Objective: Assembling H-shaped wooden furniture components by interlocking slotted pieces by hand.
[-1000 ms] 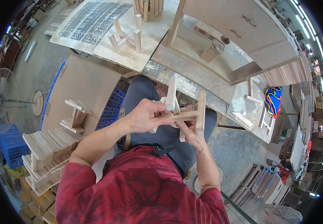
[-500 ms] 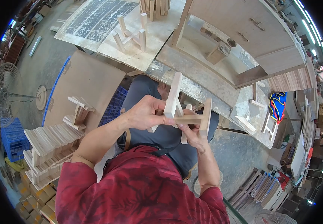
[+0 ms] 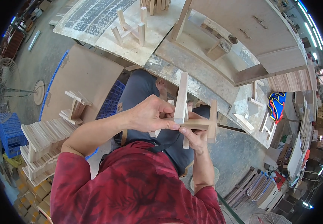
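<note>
I see the left grip (image 3: 148,114) and right grip (image 3: 195,140) both clasped firmly on one wooden frame (image 3: 197,124); a four-legged frame (image 3: 141,34) stands on the far-left worktop (image 3: 143,56).

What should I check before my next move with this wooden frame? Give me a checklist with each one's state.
1. Left hand gripping the frame: ok, thumb and fingers are on it.
2. Right hand supporting it: ok, it grips near the crossbar.
3. One hand free: not ok, both are on the frame.
4. Joints fully closed: cannot tell, hands hide some of them.
5. Frame clear of the bench: cannot tell, one view gives no sure depth.
6. Second frame standing on the bench: ok, posts upward.
</note>
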The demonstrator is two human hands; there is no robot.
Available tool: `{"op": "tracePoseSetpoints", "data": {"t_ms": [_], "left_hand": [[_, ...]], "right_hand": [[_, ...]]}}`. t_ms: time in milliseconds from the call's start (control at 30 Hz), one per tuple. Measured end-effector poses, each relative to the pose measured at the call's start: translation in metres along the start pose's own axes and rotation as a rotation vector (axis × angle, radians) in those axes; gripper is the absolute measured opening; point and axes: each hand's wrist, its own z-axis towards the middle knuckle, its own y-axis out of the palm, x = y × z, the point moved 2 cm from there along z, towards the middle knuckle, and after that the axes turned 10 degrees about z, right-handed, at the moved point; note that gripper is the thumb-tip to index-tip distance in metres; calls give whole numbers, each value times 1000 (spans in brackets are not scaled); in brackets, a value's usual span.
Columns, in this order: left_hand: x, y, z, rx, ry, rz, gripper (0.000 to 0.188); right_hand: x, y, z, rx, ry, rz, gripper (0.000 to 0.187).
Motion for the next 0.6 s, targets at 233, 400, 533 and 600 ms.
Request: {"op": "tracePoseSetpoints", "data": {"t_ms": [233,400,533,600], "left_hand": [[5,-1,5,70,56,28,35],[2,-5,4,-43,7,53,30],[-7,-15,8,-56,-75,-242,26],[-7,-21,7,-50,-81,-371,26]], "right_hand": [[-21,6,1,9,-97,22,57],[-28,12,0,-52,-160,-61,47],[-49,21,10,-107,-97,-28,40],[-68,26,17,-135,-22,35,33]]}}
